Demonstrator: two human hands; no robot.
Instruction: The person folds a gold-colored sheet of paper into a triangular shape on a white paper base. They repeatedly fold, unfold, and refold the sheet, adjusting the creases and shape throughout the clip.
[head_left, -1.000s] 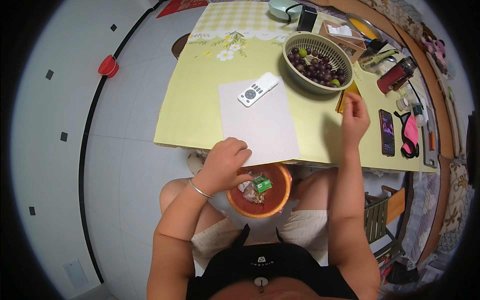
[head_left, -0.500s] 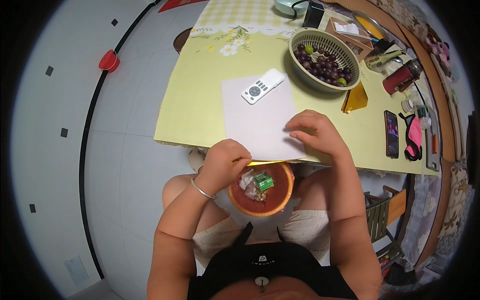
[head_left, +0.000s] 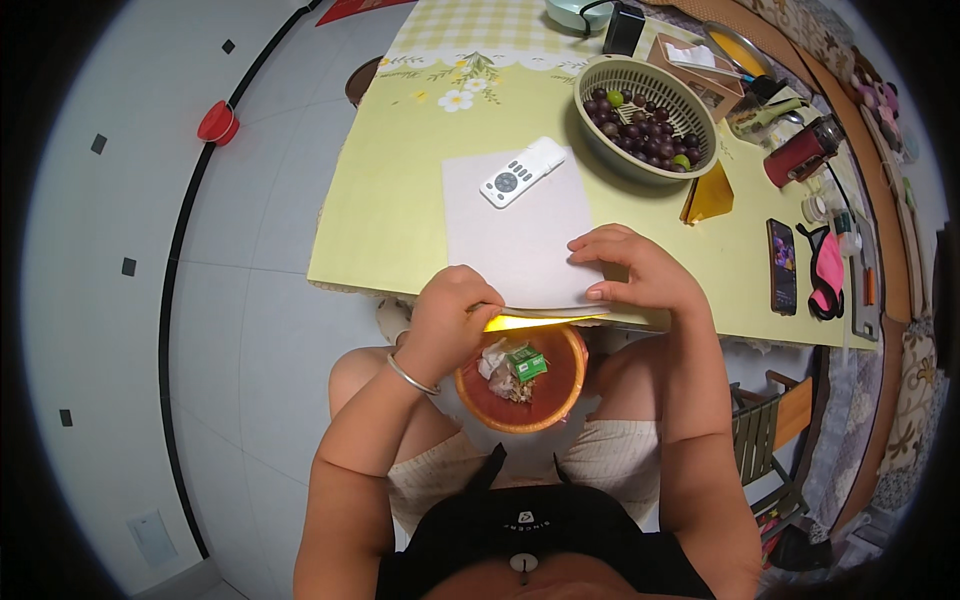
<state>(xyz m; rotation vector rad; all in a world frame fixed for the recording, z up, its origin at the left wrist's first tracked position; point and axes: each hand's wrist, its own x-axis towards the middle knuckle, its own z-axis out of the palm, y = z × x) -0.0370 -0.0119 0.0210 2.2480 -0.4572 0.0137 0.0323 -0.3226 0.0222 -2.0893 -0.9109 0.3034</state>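
A pale sheet of paper (head_left: 515,245) lies on the table in front of me, its near edge lifted a little. My left hand (head_left: 447,312) pinches the sheet's near-left corner, thumb on top of curled fingers. Bright yellow (head_left: 540,322) shows along the raised edge; whether it is the underside or another sheet I cannot tell. My right hand (head_left: 642,270) hovers at the paper's right edge, fingers bent and apart, holding nothing. On the paper's far part rests a white remote control (head_left: 522,172) with grey buttons.
Below the table edge, between my knees, stands an orange-rimmed bin (head_left: 572,398) with scraps. A colander (head_left: 668,88) of dark grapes (head_left: 650,138) stands far right, near a folded gold piece (head_left: 711,196). Further right are a phone (head_left: 783,267), a pink-and-black eye mask (head_left: 826,275) and a red flask (head_left: 803,153).
My left hand has raised the paper's near edge slightly, so more yellow shows. My right hand's thumb and fingers have spread further apart.
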